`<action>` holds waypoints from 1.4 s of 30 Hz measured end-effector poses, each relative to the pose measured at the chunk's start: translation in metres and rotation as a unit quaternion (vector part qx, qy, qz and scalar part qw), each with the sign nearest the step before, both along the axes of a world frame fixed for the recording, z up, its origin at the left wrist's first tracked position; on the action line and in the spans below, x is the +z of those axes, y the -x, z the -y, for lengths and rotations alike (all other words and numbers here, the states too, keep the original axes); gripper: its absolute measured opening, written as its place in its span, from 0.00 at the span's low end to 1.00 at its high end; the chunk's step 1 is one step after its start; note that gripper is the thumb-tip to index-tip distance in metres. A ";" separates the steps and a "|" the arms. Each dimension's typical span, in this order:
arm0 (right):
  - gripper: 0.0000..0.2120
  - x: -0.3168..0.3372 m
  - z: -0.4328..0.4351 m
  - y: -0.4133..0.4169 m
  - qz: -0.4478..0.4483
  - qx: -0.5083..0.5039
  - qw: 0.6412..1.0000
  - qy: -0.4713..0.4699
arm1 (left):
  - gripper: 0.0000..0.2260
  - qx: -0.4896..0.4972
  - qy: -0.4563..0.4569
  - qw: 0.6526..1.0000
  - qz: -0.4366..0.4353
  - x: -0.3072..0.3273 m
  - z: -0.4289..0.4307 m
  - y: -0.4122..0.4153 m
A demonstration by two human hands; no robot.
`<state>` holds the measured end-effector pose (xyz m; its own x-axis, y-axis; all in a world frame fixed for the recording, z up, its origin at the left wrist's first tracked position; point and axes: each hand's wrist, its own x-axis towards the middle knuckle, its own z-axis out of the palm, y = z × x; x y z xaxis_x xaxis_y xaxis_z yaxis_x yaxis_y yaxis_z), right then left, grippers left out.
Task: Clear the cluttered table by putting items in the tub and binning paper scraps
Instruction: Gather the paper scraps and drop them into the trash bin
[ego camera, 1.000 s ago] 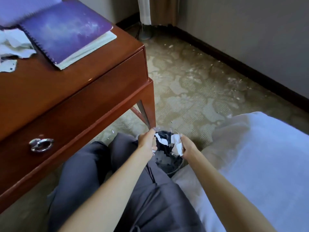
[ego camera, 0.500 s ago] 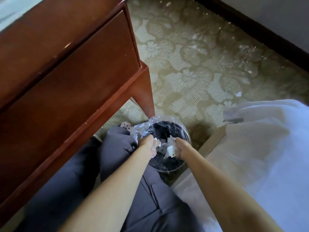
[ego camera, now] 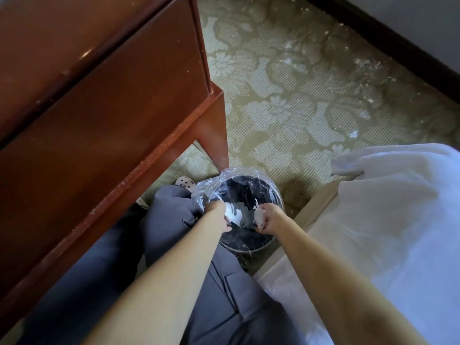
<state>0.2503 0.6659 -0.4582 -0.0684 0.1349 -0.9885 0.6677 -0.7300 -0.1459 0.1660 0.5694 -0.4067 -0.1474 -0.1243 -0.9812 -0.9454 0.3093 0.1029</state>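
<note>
A round black bin (ego camera: 268, 242) with a clear plastic liner (ego camera: 211, 186) stands on the carpet between my knee and the bed. Both hands reach over its opening. My left hand (ego camera: 219, 214) is closed on white crumpled paper scraps (ego camera: 234, 215). My right hand (ego camera: 270, 217) grips another small white paper scrap (ego camera: 259, 216). The two hands are a little apart above the bin. The tabletop and the tub are out of view.
The red-brown wooden table (ego camera: 99, 120) with its drawer front and leg (ego camera: 216, 135) fills the left. A bed with white bedding (ego camera: 385, 232) lies on the right. My grey-trousered legs (ego camera: 174, 245) are below, a spotted shoe (ego camera: 185, 183) by the bin. Patterned carpet (ego camera: 298, 108) stretches ahead.
The view has tilted down, so the notebooks on the table have left the frame. My hands have lowered over the bin and moved slightly apart, still holding paper scraps.
</note>
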 end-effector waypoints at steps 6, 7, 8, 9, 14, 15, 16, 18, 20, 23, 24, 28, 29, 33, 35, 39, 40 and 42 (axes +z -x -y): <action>0.16 0.005 0.000 0.002 0.018 -0.015 1.000 -0.007 | 0.18 -0.014 -0.006 1.000 -0.020 -0.007 0.005 0.001; 0.16 0.008 0.001 0.002 0.019 -0.013 1.000 -0.010 | 0.18 -0.019 -0.013 0.999 -0.024 -0.005 0.004 0.000; 0.16 0.010 0.001 0.002 0.019 -0.011 1.000 -0.014 | 0.18 -0.022 -0.022 0.999 -0.025 0.001 0.004 -0.001; 0.16 0.014 0.001 0.002 0.017 -0.007 1.000 -0.020 | 0.19 -0.017 -0.034 0.999 -0.026 0.005 0.005 -0.002; 0.06 0.041 0.002 0.002 -0.011 0.040 0.996 -0.078 | 0.18 -0.022 -0.062 0.994 -0.093 0.034 0.005 -0.002; 0.06 0.048 0.004 0.003 -0.019 0.042 0.994 -0.103 | 0.17 -0.030 -0.067 0.990 -0.117 0.043 0.005 -0.001; 0.07 0.056 0.006 0.005 -0.035 0.047 0.990 -0.131 | 0.16 -0.040 -0.074 0.986 -0.144 0.052 0.005 -0.001; 0.08 0.079 0.012 0.008 -0.082 0.069 0.973 -0.205 | 0.13 -0.068 -0.100 0.971 -0.204 0.080 0.005 0.000; 0.09 0.111 0.022 0.013 -0.150 0.093 0.941 -0.289 | 0.10 -0.109 -0.120 0.947 -0.277 0.113 0.009 -0.001; 0.11 0.172 0.043 0.017 -0.241 0.111 0.883 -0.388 | 0.07 -0.181 -0.139 0.888 -0.399 0.167 0.026 -0.006; 0.12 0.193 0.051 0.017 -0.275 0.102 0.865 -0.407 | 0.07 -0.188 -0.147 0.863 -0.445 0.185 0.035 -0.008; 0.10 0.272 0.090 0.013 -0.393 0.098 0.780 -0.477 | 0.13 -0.167 -0.136 0.762 -0.610 0.256 0.084 -0.023; 0.09 0.290 0.101 0.012 -0.424 0.098 0.759 -0.484 | 0.14 -0.160 -0.125 0.739 -0.643 0.271 0.098 -0.027; 0.10 0.342 0.145 0.023 -0.509 0.129 0.675 -0.519 | 0.12 -0.097 -0.063 0.653 -0.749 0.317 0.156 -0.033; 0.10 0.361 0.168 0.038 -0.533 0.171 0.643 -0.522 | 0.09 -0.070 -0.008 0.628 -0.775 0.335 0.183 -0.028; 0.14 0.388 0.207 0.077 -0.539 0.293 0.589 -0.527 | 0.08 -0.063 0.111 0.636 -0.761 0.352 0.234 -0.006; 0.17 0.391 0.214 0.088 -0.535 0.323 0.577 -0.526 | 0.10 -0.074 0.142 0.644 -0.748 0.352 0.245 0.002; 0.23 0.394 0.226 0.112 -0.513 0.382 0.562 -0.525 | 0.14 -0.115 0.208 0.662 -0.711 0.349 0.266 0.016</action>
